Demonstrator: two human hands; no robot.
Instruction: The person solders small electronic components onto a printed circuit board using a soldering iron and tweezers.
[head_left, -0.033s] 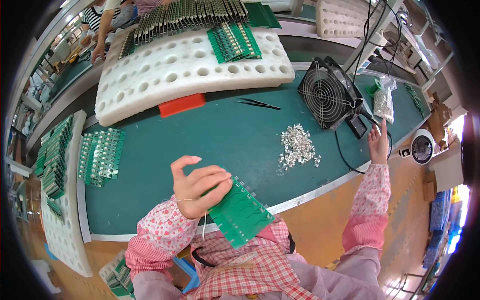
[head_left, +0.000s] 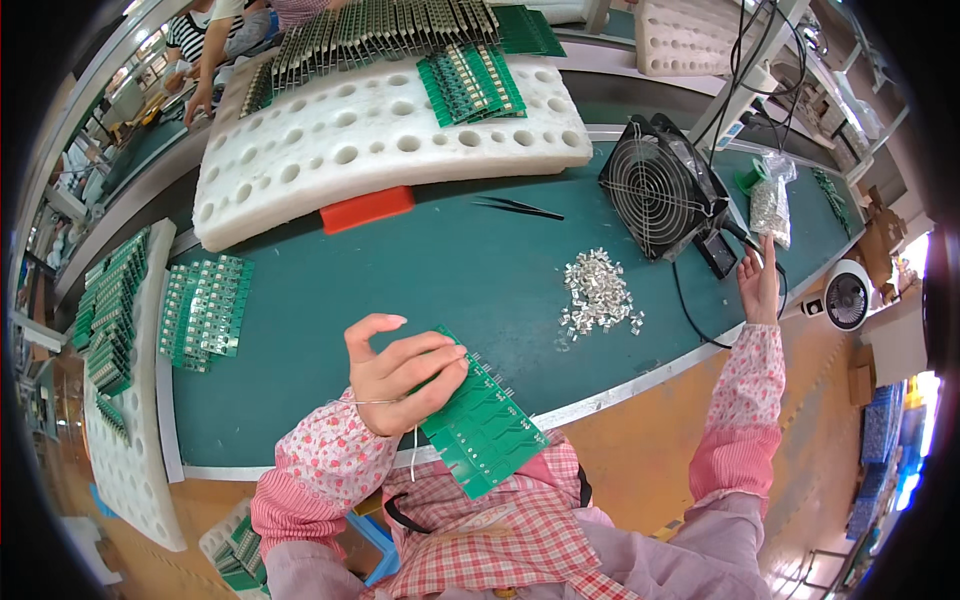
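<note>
Two hands work apart over the green bench (head_left: 420, 270). Left hand (head_left: 400, 375) pinches a green circuit board (head_left: 480, 420) between thumb and curled fingers, holding it tilted at the bench's near edge, close to the body. Right hand (head_left: 760, 280) is stretched far out, fingers loosely spread, holding nothing, just beside a black cable (head_left: 690, 310) and near a small black fan (head_left: 660, 185). Between the hands lies a heap of small metal parts (head_left: 598, 292). Beyond the left hand sits a batch of small green boards (head_left: 205, 310).
</note>
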